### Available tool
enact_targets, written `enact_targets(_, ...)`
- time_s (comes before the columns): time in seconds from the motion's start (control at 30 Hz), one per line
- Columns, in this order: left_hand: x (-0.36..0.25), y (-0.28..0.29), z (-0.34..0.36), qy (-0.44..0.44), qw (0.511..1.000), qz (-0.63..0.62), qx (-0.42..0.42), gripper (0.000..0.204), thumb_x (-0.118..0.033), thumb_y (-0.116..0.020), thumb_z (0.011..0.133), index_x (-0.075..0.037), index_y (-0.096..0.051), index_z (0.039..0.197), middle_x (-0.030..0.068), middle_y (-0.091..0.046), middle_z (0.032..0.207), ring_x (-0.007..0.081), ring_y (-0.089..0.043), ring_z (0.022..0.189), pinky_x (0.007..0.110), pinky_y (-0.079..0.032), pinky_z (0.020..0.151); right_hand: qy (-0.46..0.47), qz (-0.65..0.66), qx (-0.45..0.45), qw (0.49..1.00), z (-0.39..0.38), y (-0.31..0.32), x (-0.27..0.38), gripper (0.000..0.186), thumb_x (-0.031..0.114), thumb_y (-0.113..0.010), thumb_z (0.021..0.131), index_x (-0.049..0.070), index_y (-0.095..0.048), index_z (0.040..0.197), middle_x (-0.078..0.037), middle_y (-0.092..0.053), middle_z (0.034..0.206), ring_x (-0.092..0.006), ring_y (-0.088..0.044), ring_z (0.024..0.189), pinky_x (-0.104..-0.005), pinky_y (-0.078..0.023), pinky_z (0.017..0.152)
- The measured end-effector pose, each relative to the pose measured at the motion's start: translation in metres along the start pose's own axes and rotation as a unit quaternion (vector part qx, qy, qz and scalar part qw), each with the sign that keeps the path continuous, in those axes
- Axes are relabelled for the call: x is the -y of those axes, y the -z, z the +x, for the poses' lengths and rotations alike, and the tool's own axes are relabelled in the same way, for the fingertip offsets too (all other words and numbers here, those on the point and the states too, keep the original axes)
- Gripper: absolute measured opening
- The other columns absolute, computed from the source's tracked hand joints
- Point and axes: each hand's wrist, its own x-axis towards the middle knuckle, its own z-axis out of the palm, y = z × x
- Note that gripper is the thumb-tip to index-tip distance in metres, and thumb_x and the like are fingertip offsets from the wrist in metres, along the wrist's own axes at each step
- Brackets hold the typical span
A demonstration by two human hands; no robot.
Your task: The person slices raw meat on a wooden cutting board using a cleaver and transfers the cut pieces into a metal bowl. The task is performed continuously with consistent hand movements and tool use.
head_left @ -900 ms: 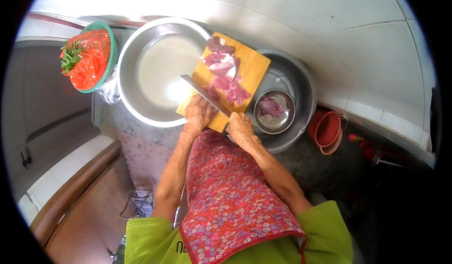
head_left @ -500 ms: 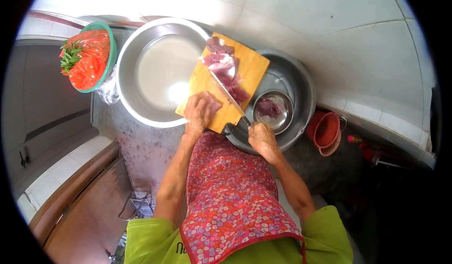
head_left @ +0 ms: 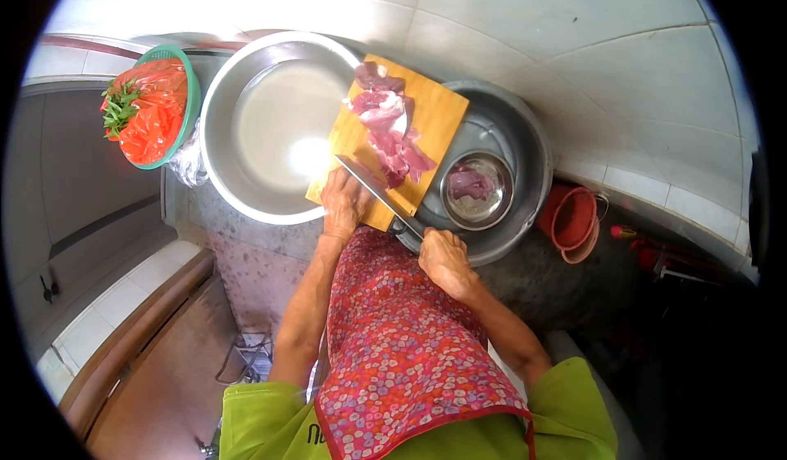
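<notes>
My right hand (head_left: 445, 257) is wrapped round the handle of a kitchen knife (head_left: 379, 191), its blade slanting up and left across the wooden cutting board (head_left: 438, 120). Just beside the blade, my left hand (head_left: 343, 201) rests with curled fingers on the board's near left part, pressing a piece of raw meat that the hand and blade mostly hide. Further up the board lie several dark pink chunks of raw meat (head_left: 384, 114). The board bridges a large metal basin and a grey tub.
The metal basin (head_left: 220, 173) on the left holds cloudy water. Inside the grey tub (head_left: 537, 173) sits a steel bowl (head_left: 507, 202) with meat (head_left: 470, 183). A green basket (head_left: 193, 99) with red plastic bags and leafy greens stands far left; red buckets (head_left: 574, 222) stand right.
The knife has moved left and toward me, its blade now right by my left hand over the meat there. My right hand has shifted slightly left and nearer to me.
</notes>
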Motion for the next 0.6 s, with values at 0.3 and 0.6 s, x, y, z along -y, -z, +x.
enact_targets(0.3, 0.000, -0.001, 0.005, 0.022, 0.999, -0.022, 0.006, 0.031, -0.005, -0.067, 0.067, -0.003, -0.063, 0.098, 0.0105, -0.059, 0.095, 0.0309, -0.056, 0.091, 0.040, -0.047, 0.077, -0.008, 0.018, -0.007, 1.000, 0.035, -0.006, 0.026, 0.011, 0.007, -0.056, 0.076, -0.002, -0.061, 0.082, -0.025, -0.063, 0.090, -0.0422, -0.060, 0.091, -0.0492, -0.046, 0.081)
enact_targets(0.6, 0.002, -0.005, 0.004, 0.023, 0.999, -0.043, 0.005, 0.024, -0.006, -0.065, 0.068, -0.003, -0.062, 0.092, 0.0135, -0.059, 0.100, 0.0333, -0.057, 0.093, 0.040, -0.047, 0.078, 0.005, 0.033, -0.017, 0.999, 0.046, -0.001, 0.032, 0.018, 0.006, -0.059, 0.074, -0.005, -0.064, 0.087, -0.028, -0.062, 0.093, -0.0416, -0.060, 0.094, -0.0474, -0.047, 0.082)
